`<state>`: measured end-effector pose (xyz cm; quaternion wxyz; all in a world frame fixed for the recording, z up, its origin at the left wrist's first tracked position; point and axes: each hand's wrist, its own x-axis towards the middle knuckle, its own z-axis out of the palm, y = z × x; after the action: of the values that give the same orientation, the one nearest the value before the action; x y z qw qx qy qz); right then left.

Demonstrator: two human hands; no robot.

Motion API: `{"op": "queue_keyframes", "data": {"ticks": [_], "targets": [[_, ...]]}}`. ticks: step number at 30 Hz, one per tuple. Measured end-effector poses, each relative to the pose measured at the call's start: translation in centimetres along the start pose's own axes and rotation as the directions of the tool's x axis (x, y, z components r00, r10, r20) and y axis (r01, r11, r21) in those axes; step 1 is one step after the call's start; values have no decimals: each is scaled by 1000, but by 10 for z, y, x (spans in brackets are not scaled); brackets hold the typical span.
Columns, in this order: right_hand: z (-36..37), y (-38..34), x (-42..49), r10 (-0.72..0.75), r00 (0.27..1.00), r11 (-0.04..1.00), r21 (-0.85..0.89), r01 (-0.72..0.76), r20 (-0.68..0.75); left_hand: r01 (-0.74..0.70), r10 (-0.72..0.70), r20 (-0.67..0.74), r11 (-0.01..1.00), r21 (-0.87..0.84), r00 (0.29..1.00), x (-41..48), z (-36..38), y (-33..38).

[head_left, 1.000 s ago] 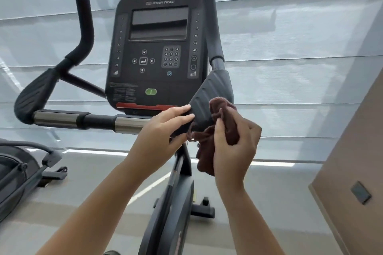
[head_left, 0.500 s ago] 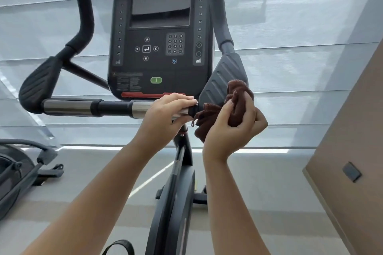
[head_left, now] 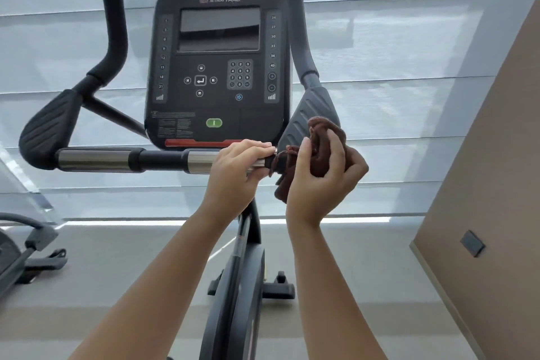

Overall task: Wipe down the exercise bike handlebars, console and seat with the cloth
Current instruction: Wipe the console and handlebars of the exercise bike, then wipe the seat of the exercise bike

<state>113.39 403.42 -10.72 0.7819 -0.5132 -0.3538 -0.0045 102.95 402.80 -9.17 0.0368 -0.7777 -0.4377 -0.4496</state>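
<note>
Your right hand (head_left: 321,184) is closed round the cloth (head_left: 320,152) — a dark brown wad bunched in the palm, with a tail hanging below the heel of the hand. The cloth sits at the right end of the crossbar of the handlebars (head_left: 96,159). It touches the foot of the ribbed pad (head_left: 309,114), just below and to the right of the console (head_left: 217,67). Your left hand (head_left: 238,166) is wrapped round the chrome sleeve (head_left: 201,161) just beside it, fingers curled over the top.

The cloth looks soft, light and limp, so it should take whatever shape you press it into. Wrapped round a tube, it would likely clean the whole way round in one pull. Gather that loose tail into your grip, or it may snag where the bar meets the pad.

The chrome looks smooth and probably slick, so squeeze firmly there. The pad's grooves will want a fold worked along them. The bike frame appears heavy and stiff, so your left hand can brace against it — a rubbing push should not shift it.

Go lighter on the console, because the screen and keys are the delicate part. Use a flat face of cloth there rather than a knuckled wad. The seat is out of view.
</note>
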Motion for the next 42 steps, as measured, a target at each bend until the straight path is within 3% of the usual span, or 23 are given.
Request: {"op": "queue_keyframes", "data": {"ticks": [7,12,17,21,30,34,42], "targets": [[-9,-2,20,-126,988,989,-62,132,85,60,-60,-10,998,-21,998,0,1,5],[-18,7,44,-280,897,912,-198,360,342,153,-153,-15,988,-22,988,-1,3,13],[-40,17,34,-314,845,924,-64,376,434,245,-247,-57,969,-40,967,-4,8,22],[-54,22,48,-357,744,914,45,404,565,281,-276,-98,959,35,956,-6,11,28],[-89,53,61,-323,493,940,211,269,808,373,-310,-227,867,330,923,-48,29,69],[-101,67,50,-280,364,953,211,218,889,479,-412,-247,791,380,877,-92,33,90],[-133,66,7,-264,193,964,249,96,945,659,-592,-300,610,440,748,-184,27,122]]}}
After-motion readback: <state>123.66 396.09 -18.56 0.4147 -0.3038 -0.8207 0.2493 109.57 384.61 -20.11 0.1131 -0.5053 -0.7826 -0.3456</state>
